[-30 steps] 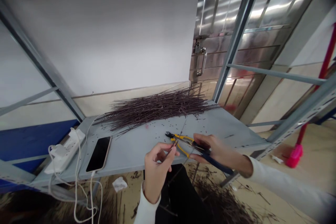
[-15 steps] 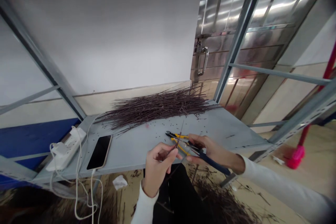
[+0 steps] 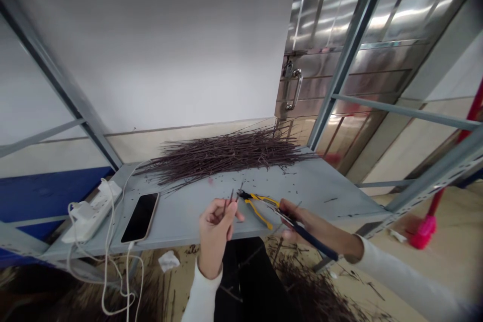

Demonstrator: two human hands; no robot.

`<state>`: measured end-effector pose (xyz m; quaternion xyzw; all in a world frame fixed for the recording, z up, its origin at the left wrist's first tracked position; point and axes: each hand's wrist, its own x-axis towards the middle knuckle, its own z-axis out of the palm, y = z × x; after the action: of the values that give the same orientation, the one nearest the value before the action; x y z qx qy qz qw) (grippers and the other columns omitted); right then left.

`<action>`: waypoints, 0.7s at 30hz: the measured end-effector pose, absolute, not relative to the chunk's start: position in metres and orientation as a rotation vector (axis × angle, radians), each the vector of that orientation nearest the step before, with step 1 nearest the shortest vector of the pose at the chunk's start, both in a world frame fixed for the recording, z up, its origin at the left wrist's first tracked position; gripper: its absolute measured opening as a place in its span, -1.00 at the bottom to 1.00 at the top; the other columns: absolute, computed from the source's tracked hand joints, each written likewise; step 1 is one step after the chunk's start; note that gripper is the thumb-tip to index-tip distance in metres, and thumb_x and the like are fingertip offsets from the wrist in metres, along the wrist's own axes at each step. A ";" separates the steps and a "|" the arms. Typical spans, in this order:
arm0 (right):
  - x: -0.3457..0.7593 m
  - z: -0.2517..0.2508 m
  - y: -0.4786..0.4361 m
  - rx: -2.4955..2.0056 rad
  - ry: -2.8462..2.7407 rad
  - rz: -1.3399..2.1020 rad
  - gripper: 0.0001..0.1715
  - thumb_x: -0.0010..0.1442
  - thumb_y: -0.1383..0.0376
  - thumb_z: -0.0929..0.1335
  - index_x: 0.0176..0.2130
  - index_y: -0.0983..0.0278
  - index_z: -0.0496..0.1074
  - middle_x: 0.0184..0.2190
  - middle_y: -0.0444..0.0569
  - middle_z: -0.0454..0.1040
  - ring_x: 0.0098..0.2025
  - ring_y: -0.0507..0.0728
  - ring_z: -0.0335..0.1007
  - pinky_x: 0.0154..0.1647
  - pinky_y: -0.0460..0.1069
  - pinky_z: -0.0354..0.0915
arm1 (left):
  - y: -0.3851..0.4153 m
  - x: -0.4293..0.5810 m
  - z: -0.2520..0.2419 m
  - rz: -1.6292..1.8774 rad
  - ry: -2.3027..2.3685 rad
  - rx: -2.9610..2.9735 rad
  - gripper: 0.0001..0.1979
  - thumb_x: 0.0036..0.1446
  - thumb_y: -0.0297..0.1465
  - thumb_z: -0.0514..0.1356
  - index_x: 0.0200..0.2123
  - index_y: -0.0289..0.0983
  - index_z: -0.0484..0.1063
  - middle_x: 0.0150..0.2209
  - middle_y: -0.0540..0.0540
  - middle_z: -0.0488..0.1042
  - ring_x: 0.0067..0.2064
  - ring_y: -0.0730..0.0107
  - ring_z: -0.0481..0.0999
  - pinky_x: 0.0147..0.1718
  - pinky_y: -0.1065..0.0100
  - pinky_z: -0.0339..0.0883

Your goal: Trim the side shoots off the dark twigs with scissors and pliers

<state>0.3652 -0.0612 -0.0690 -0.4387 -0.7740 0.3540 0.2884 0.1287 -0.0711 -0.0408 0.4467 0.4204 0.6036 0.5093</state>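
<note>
My left hand (image 3: 216, 231) is closed, thumb against fingers, on thin dark twigs (image 3: 231, 196) whose short ends poke up above the fingertips. My right hand (image 3: 307, 224) is wrapped round pliers (image 3: 319, 245) with dark blue handles; their jaws point left, partly hidden by the fingers and blurred. Between the hands, yellow-handled cutters (image 3: 260, 216) appear to lie on the grey shelf top (image 3: 177, 219), their dark jaws close to the left fingertips. Behind them stretches a large pile of dark twigs (image 3: 226, 153).
A phone (image 3: 140, 218) and a white power strip (image 3: 92, 211) with cables are at the left. Small clippings dot the shelf. Metal uprights (image 3: 349, 50) frame both sides. Cut twigs (image 3: 313, 287) and a crumpled tissue (image 3: 168, 260) lie on the floor.
My left hand has moved left, away from the pliers, with the twigs. My right hand has shifted slightly right and down, still gripping the pliers. The yellow-handled cutters remain in about the same place.
</note>
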 end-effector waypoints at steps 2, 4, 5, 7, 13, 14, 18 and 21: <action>0.379 -0.082 -0.052 -1.342 -2.082 0.838 -0.63 0.05 0.02 0.38 -0.32 0.19 0.20 -0.51 -0.17 0.29 -0.47 0.08 0.23 -0.47 -0.05 0.18 | -0.069 0.124 -0.039 1.471 1.009 1.066 -0.65 -0.04 -0.13 0.30 -0.47 -0.33 0.42 -0.64 0.05 0.43 -0.77 0.73 0.04 -0.80 0.55 -0.15; 0.396 -0.100 -0.038 -1.612 -2.040 0.686 -0.63 0.03 0.06 0.38 -0.38 0.17 0.14 -0.56 -0.20 0.27 -0.50 0.09 0.24 -0.47 -0.05 0.17 | -0.069 0.121 -0.037 1.476 1.001 1.040 -0.65 -0.04 -0.13 0.31 -0.45 -0.33 0.43 -0.64 0.06 0.42 -0.78 0.74 0.04 -0.81 0.55 -0.17; 0.405 -0.110 -0.029 -1.766 -1.989 0.588 -0.63 0.02 0.08 0.39 -0.40 0.17 0.12 -0.58 -0.20 0.29 -0.51 0.10 0.26 -0.47 -0.04 0.17 | -0.069 0.121 -0.036 1.476 0.994 1.027 -0.65 -0.05 -0.13 0.31 -0.45 -0.33 0.43 -0.65 0.07 0.41 -0.79 0.74 0.04 -0.81 0.55 -0.18; 0.424 -0.129 -0.013 -2.044 -1.857 0.358 -0.67 0.01 0.13 0.38 -0.40 0.18 0.14 -0.54 -0.12 0.37 -0.49 0.14 0.33 -0.43 -0.02 0.19 | -0.070 0.122 -0.034 1.472 0.982 1.003 -0.65 -0.06 -0.12 0.32 -0.46 -0.32 0.42 -0.66 0.07 0.41 -0.80 0.74 0.04 -0.81 0.55 -0.19; 0.454 -0.162 0.014 -2.263 -1.739 0.186 -0.72 0.01 0.18 0.35 -0.33 0.33 0.32 -0.43 0.19 0.47 -0.33 0.32 0.44 -0.33 0.06 0.27 | -0.076 0.125 -0.029 1.475 0.958 0.961 -0.64 -0.06 -0.13 0.32 -0.52 -0.31 0.37 -0.66 0.05 0.45 -0.81 0.75 0.02 -0.82 0.57 -0.16; 0.454 -0.163 0.016 -2.278 -1.732 0.156 -0.68 0.02 0.18 0.34 -0.29 0.39 0.34 -0.38 0.25 0.48 -0.28 0.35 0.44 -0.29 0.09 0.27 | -0.077 0.124 -0.028 1.482 0.954 0.956 -0.64 -0.06 -0.13 0.31 -0.53 -0.31 0.36 -0.66 0.04 0.45 -0.81 0.76 0.01 -0.83 0.57 -0.16; 0.431 -0.160 0.018 -2.223 -1.793 0.030 -0.49 0.14 0.18 0.25 -0.11 0.59 0.33 -0.17 0.51 0.39 -0.07 0.48 0.35 -0.12 0.24 0.23 | -0.078 0.123 -0.029 1.513 0.955 0.951 -0.65 -0.06 -0.13 0.31 -0.52 -0.30 0.37 -0.66 0.03 0.47 -0.82 0.75 0.02 -0.84 0.58 -0.17; 0.397 -0.155 0.012 -2.014 -1.999 0.050 -0.42 0.16 0.11 0.26 0.03 0.46 0.30 -0.01 0.35 0.36 0.04 0.37 0.29 0.03 0.18 0.19 | -0.077 0.123 -0.030 1.524 0.981 0.959 -0.66 -0.06 -0.15 0.31 -0.53 -0.30 0.36 -0.65 0.02 0.48 -0.82 0.74 0.03 -0.84 0.58 -0.16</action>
<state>0.3965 0.0118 -0.1555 -0.7014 -0.6963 0.0173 0.1510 0.1230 -0.0771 -0.0301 0.3996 0.4090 0.6355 0.5188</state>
